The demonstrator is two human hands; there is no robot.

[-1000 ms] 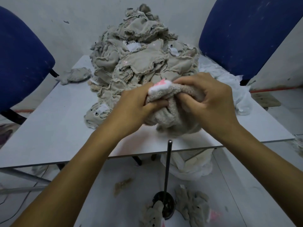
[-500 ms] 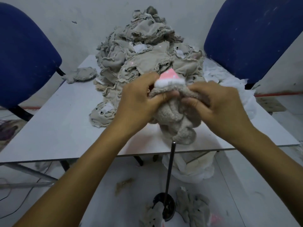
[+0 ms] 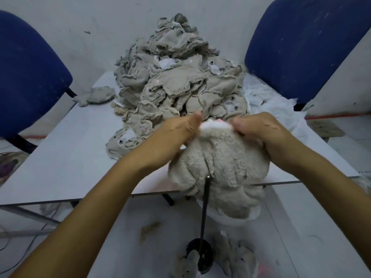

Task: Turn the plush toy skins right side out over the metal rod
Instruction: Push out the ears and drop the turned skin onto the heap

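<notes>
At far left, blue chair [image 3: 30,77], beside the table edge. Next: grey table [image 3: 66,157], bearing one loose inside-out skin [image 3: 99,95] near its back-left corner.

Centre rear: heap of inside-out plush skins [image 3: 176,81], beige, raw seams outward, white labels showing; stacked against the wall.

Centre front, left side: left hand [image 3: 176,135], fingers curled, pinching the left side of the white-and-pink top edge of the plush skin [image 3: 218,167]. Half a second ago this hand sat higher and gripped a small bunched wad; now it has come down with the fabric.

Centre: plush skin, fuzzy side outward, much fuller than before, spread wide and drawn down over the top of the metal rod [image 3: 204,213]. Rod tip sits in a crease at the skin's lower front, where earlier it only met the bottom of the wad. Rod stands upright from a dark round base [image 3: 200,255] on the floor.

Centre right: right hand [image 3: 261,133], fingers curled round the right side of the same skin, thumb at the white edge.

Floor by base: finished skins [image 3: 239,261], blurred.

Right rear: white fabric [image 3: 267,101] on the table; second blue chair [image 3: 301,45].
</notes>
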